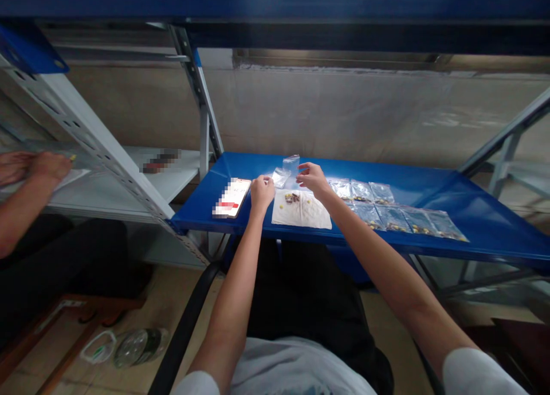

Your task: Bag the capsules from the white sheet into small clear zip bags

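My left hand (262, 192) is at the left edge of a white cloth (303, 214), its fingers curled together; what they hold, if anything, is too small to make out. Right beside its fingertips lies a small clear plastic bag (281, 178). A second clear zip bag (291, 163) stands out behind it. My right hand (313, 178) is just right of these bags, thumb and fingers apart, with nothing visible between them. On the cloth sits a small pile of brown and yellow pieces (293, 198), with a few loose yellow ones around it.
A phone (236, 198) lies left of my left hand on the blue shelf (485, 223). Filled zip bags (393, 217) lie in two rows at right. A metal upright (98, 137) divides off a grey shelf (129, 197), where another person's hands (40, 165) are.
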A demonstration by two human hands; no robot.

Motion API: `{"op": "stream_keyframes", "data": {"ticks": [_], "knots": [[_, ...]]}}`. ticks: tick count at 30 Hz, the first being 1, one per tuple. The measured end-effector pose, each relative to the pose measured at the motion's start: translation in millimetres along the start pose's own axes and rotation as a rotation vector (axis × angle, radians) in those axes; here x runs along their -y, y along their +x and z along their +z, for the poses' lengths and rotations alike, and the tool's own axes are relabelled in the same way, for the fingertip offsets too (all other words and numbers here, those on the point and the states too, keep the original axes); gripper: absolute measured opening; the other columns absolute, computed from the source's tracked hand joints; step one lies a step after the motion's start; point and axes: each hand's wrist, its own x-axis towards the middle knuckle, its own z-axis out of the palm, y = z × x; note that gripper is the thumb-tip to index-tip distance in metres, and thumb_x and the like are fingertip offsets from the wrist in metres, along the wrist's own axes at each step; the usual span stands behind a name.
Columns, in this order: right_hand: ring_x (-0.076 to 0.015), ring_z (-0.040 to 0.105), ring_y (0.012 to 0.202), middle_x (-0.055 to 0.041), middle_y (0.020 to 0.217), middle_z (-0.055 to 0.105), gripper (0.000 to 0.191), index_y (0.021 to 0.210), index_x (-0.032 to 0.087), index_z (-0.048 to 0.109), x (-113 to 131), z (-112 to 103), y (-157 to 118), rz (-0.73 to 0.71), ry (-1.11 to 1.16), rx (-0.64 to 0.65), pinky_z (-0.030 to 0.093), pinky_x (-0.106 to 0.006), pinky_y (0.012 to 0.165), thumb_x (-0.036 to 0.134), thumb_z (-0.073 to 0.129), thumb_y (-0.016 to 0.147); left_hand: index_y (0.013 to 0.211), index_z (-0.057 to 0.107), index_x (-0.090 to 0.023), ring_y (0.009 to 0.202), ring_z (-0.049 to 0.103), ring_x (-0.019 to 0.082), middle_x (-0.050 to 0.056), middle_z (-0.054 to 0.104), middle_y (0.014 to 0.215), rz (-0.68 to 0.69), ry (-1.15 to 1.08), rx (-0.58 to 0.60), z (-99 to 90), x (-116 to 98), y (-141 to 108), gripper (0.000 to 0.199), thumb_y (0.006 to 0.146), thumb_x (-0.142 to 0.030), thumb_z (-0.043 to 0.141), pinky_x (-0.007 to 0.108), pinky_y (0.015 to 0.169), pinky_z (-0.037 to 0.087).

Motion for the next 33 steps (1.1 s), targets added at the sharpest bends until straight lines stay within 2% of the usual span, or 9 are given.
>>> {"op": "stream_keyframes", "data": {"ticks": [4,9,15,18,21,24,28,33], "knots": [[-0.0143,0.066,0.067,-0.0016,0.076,0.066,0.028,0.101,0.015,0.067,0.4,-18.6,-18.2,0.029,0.108,0.013,0.052,-0.024,0.059,0.007,0.066,0.073,0.128,0.073,-0.019,0.117,0.066,0.026,0.012,0.073,0.121,0.04,0.058,0.049,-1.5,4.8,2.3,0.037,0.094,-0.018,0.062,0.033,0.105,0.05],[-0.014,0.067,0.069,-0.0036,0.078,0.068,0.021,0.095,0.014,0.072,-2.9,-45.0,-39.3,0.032,0.133,0.028,0.051,-0.024,0.06,0.016,0.072,0.074,0.116,0.078,-0.025,0.117,0.064,0.029,0.013,0.066,0.128,0.016,0.13,0.052,3.4,0.9,6.9,0.027,0.091,-0.03,0.07,0.038,0.102,0.052],[-0.0159,0.068,0.074,-0.0055,0.084,0.072,0.028,0.097,0.016,0.076,-9.0,-63.5,-59.7,-0.031,0.133,0.099,0.053,-0.027,0.065,0.028,0.078,0.071,0.114,0.075,-0.03,0.115,0.064,0.032,0.014,0.061,0.131,-0.05,0.168,0.062,3.2,-11.4,6.5,0.024,0.091,-0.037,0.071,0.039,0.093,0.053],[-0.0171,0.069,0.076,-0.0058,0.085,0.072,0.031,0.097,0.017,0.076,-11.3,-67.5,-68.0,-0.025,0.131,0.109,0.054,-0.028,0.065,0.03,0.079,0.069,0.119,0.07,-0.028,0.112,0.065,0.03,0.014,0.063,0.129,-0.039,0.179,0.022,-5.8,-15.1,-2.8,0.025,0.099,-0.038,0.059,0.036,0.089,0.052],[-0.0182,0.07,0.076,-0.0062,0.084,0.073,0.029,0.093,0.018,0.075,-12.5,-70.5,-73.2,0.001,0.13,0.124,0.053,-0.028,0.063,0.03,0.081,0.067,0.112,0.072,-0.023,0.11,0.067,0.031,0.015,0.071,0.116,-0.018,0.232,-0.012,-16.7,-13.7,-20.5,0.028,0.103,-0.039,0.051,0.036,0.088,0.052],[-0.0187,0.071,0.076,-0.0064,0.082,0.073,0.025,0.087,0.019,0.075,-13.1,-73.3,-76.2,0.023,0.133,0.156,0.053,-0.028,0.062,0.031,0.083,0.066,0.1,0.076,-0.018,0.107,0.07,0.034,0.019,0.075,0.106,-0.031,0.314,0.05,-23.6,-9.8,-38.6,0.038,0.105,-0.041,0.045,0.039,0.089,0.053],[-0.0183,0.07,0.076,-0.0054,0.078,0.073,0.023,0.081,0.019,0.075,-13.9,-75.1,-80.4,0.023,0.129,0.197,0.053,-0.027,0.062,0.032,0.085,0.065,0.105,0.077,-0.012,0.106,0.072,0.035,0.024,0.075,0.109,-0.029,0.366,0.105,-25.4,-7.8,-50.6,0.049,0.106,-0.044,0.04,0.041,0.092,0.054],[-0.0175,0.07,0.077,-0.0055,0.081,0.075,0.023,0.082,0.02,0.076,-9.8,-72.5,-87.5,0.01,0.175,0.27,0.053,-0.028,0.064,0.035,0.085,0.067,0.105,0.076,-0.011,0.11,0.071,0.037,0.023,0.075,0.11,-0.043,0.389,0.156,-26.4,-9.0,-55.6,0.049,0.108,-0.039,0.036,0.045,0.094,0.054]]}}
